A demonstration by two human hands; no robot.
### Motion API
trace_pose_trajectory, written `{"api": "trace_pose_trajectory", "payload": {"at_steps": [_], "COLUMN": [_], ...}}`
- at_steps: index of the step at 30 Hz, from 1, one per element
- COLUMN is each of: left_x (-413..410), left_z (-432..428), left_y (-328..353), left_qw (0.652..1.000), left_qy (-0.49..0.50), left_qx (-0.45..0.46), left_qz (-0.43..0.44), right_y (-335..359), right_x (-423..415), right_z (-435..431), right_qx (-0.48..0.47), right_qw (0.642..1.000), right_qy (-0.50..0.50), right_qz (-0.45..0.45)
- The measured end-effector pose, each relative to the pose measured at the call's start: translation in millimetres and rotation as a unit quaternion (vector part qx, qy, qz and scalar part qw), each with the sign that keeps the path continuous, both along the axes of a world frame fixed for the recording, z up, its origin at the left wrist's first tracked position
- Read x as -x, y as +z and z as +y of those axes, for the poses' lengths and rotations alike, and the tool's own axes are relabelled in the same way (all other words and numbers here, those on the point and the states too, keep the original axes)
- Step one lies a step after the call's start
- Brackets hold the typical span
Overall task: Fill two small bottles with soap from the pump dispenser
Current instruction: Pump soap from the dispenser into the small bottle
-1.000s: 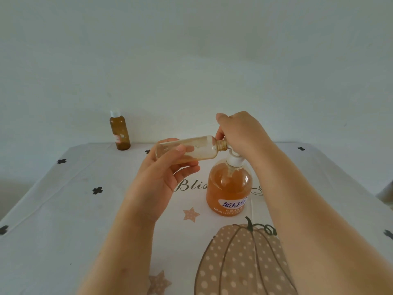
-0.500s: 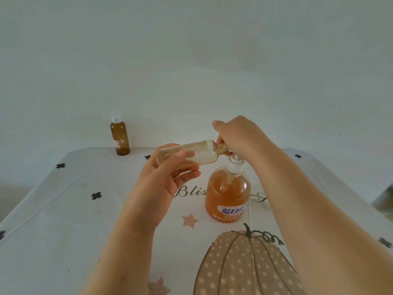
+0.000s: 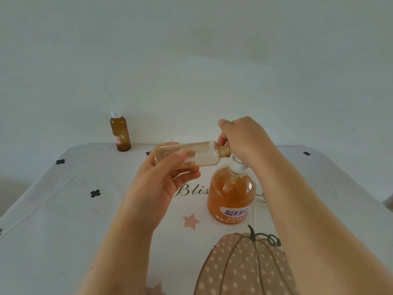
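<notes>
The desk [image 3: 63, 231], covered in a pumpkin print, carries a round dispenser [image 3: 231, 199] of orange soap at its centre. The right hand [image 3: 244, 139] curls over its white pump head. The left hand [image 3: 157, 188] grips a clear small bottle [image 3: 204, 154] lying sideways, open neck at the nozzle, nearly empty. A capped brown bottle [image 3: 120, 133] stands far left. Both holds match the earlier frame.

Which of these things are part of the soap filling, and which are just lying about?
In the job: clear small bottle gripped by the left hand; pump dispenser, head held by the right hand; capped brown bottle at the back.
Just there: pumpkin-print tablecloth.
</notes>
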State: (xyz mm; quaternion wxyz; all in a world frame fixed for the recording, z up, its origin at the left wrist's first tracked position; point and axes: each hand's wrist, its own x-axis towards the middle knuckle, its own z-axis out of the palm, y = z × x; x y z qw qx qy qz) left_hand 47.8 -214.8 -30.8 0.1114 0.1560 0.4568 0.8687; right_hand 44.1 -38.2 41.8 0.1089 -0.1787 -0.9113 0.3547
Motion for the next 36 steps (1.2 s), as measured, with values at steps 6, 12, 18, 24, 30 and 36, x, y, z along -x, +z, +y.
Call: {"api": "trace_pose_trajectory", "payload": {"at_steps": [6, 12, 18, 24, 30, 36], "left_x": [-1, -2, -6, -7, -4, 0], "left_z": [-1, 1, 2, 2, 1, 0], "left_y": [0, 1, 4, 4, 3, -1], "left_qw": [1.000, 1.000, 1.000, 0.999, 1.000, 1.000], "left_qy": [-0.009, -0.010, -0.012, -0.017, -0.015, -0.014], "left_qx": [-0.001, -0.012, -0.023, -0.028, -0.022, -0.008], "left_qz": [0.003, -0.003, 0.003, 0.001, 0.002, 0.011], "right_y": [3, 6, 18, 16, 15, 5], "right_x": [-3, -1, 0, -1, 1, 0], "right_z": [-2, -4, -3, -5, -4, -3], "right_qx": [0.012, 0.003, -0.037, -0.039, -0.043, -0.088], "right_qw": [1.000, 1.000, 0.998, 0.997, 0.997, 0.995], "right_qy": [-0.012, -0.029, -0.019, -0.016, 0.000, 0.020], "right_qz": [-0.005, -0.009, -0.048, -0.062, -0.071, -0.047]}}
